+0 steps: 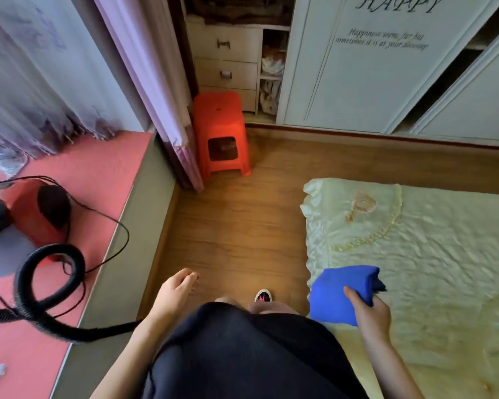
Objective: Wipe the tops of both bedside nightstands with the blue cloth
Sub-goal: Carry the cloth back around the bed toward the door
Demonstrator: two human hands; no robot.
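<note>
Wood floor [236, 226], pale-green bed [429, 254], wardrobe [372, 82]

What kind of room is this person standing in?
Most likely a bedroom at home: a bed under a pale green quilted cover, a white sliding-door wardrobe with drawers inside, and lilac curtains.

orange stool [219, 133] beside purple curtain [156, 82], vacuum hose [41, 283], pale green bedspread [429, 254]

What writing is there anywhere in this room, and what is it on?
"HAPPY": large script at the top of the white wardrobe door, partly cut off by the picture's edge.
Two smaller script lines below it begin with "Happiness"; the rest is too blurred to read.
No other writing is readable.
</note>
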